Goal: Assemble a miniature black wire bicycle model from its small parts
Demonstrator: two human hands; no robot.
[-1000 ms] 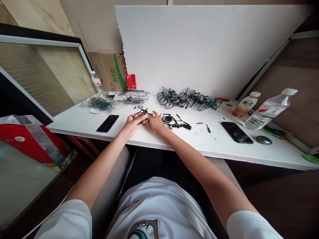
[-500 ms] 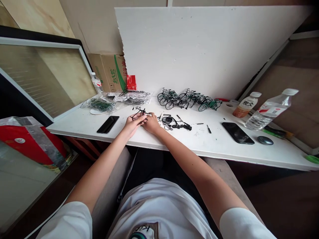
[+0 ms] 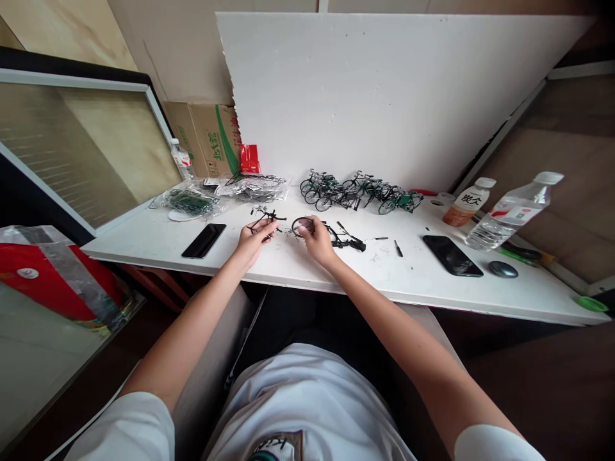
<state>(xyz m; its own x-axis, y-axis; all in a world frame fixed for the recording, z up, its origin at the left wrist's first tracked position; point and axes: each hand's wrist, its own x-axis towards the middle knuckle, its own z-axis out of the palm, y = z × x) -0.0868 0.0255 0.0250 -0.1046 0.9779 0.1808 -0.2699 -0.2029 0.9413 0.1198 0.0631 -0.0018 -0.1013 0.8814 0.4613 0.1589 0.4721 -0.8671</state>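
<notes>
My left hand (image 3: 254, 242) is closed around a small black model bicycle frame (image 3: 270, 216), held a little above the white table. To its right, my right hand (image 3: 318, 239) pinches a small black spoked wheel (image 3: 298, 224) between thumb and fingers. Just beyond that hand lie loose black bicycle parts (image 3: 353, 244) on the tabletop, partly hidden by the hand. A small screwdriver (image 3: 398, 249) and a thin rod (image 3: 379, 238) rest further right.
Several assembled model bicycles (image 3: 360, 192) stand at the back. Plastic bags of parts (image 3: 192, 200) lie at left. A phone (image 3: 204, 241) is left of my hands; another phone (image 3: 452, 256), a round dark object (image 3: 503, 269), a tea bottle (image 3: 468, 203) and a water bottle (image 3: 514, 214) are at right.
My right hand has moved right, away from the bicycle frame, and now has a wheel in its fingers. My left hand keeps its hold on the frame. The view has shifted slightly.
</notes>
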